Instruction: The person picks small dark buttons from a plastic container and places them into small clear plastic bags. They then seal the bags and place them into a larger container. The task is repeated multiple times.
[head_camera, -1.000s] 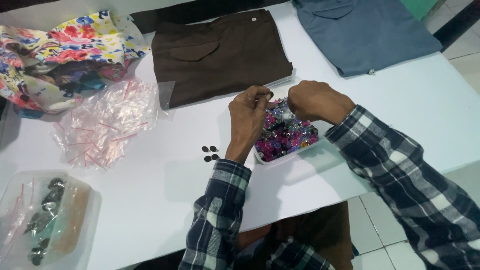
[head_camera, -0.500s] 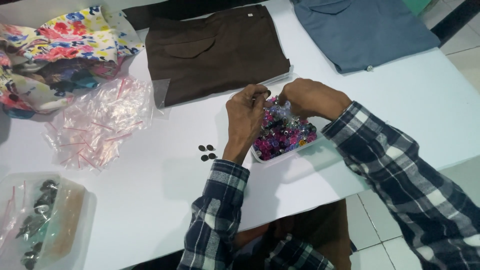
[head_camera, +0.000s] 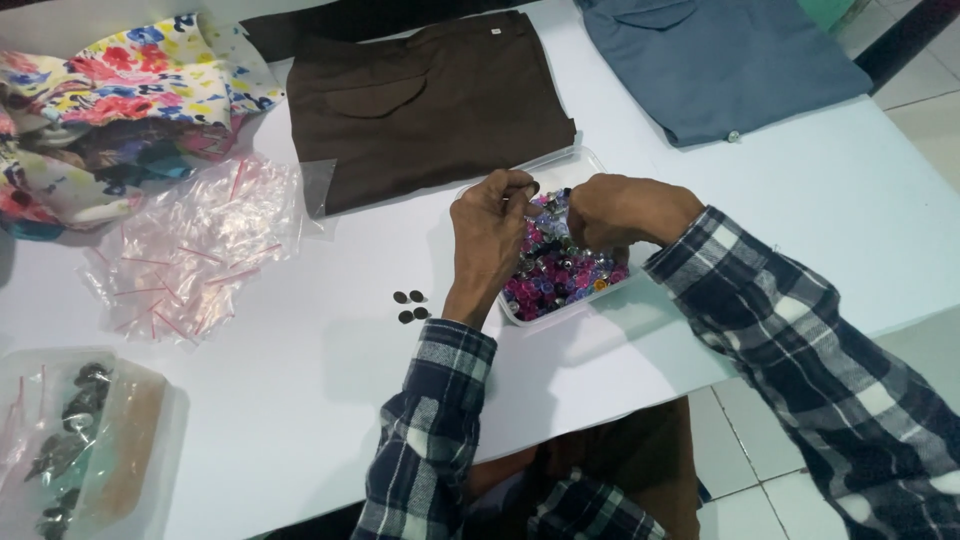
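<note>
Over the clear tray (head_camera: 585, 165) of pink and purple buttons, my left hand (head_camera: 490, 225) now pinches one small dark piece, lifted since a second ago; my right hand (head_camera: 620, 210) stays curled among them (its grip hidden). Four picked dark buttons (head_camera: 411, 306) lie just left of the tray.

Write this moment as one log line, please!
left hand: pinching small button | right hand: in button tray | four dark buttons: on white table

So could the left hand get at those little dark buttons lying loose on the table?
Probably yes. The four dark buttons lie on bare white table just beside the left wrist, with nothing over them. The left hand is now up at the clear tray of coloured beads, pinching something small with the right hand.
</note>
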